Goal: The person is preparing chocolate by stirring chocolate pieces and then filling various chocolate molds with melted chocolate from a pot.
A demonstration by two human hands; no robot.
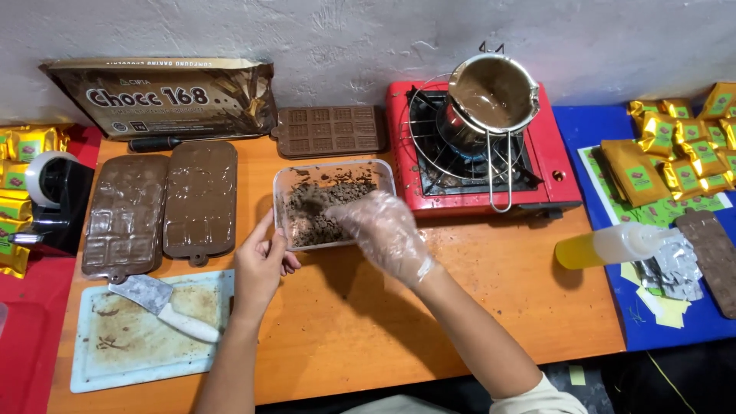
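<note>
Meanwhile, gloved right hand (383,234) pinches crumbs inside the plastic tub (334,170); bare left hand (259,264) steadies its side, fingers loosely curled. Two filled moulds (161,205) rest alongside.

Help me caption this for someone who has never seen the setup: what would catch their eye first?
Probably the red portable stove at the back, with a metal pot of melted chocolate on its wire rack. In the middle of the orange table, the right hand, in a clear plastic glove, reaches into a clear tub of brown crumbs while the bare left hand steadies its side. Left of that lie two filled brown chocolate moulds.
</note>
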